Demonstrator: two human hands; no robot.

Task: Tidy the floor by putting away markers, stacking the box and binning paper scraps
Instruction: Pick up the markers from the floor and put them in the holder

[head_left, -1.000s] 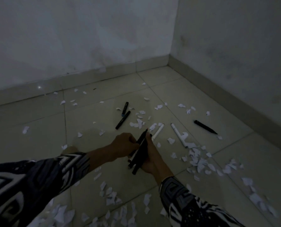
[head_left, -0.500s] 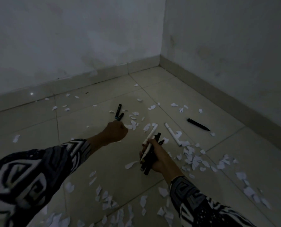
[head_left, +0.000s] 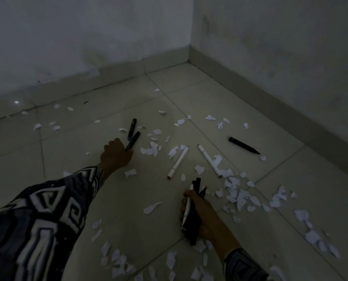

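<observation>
Fingers of the left hand (head_left: 116,154) curl down onto the near end of a slim black marker (head_left: 133,140) lying on the pale tiled floor (head_left: 219,98); whether they already pinch it is hidden by the knuckles. A second black marker with a blue tip (head_left: 131,128) lies just beyond, touching or nearly touching the first. The right hand (head_left: 199,211) grips a bundle of black markers and one white marker (head_left: 191,211), held low over the floor. Between the hands lie a white marker with a red tip (head_left: 178,163) and another white marker (head_left: 208,160), partly under torn white paper scraps (head_left: 236,191). A black tapered marker (head_left: 243,145) rests well apart near the right wall. Scraps are scattered across the tiles.
</observation>
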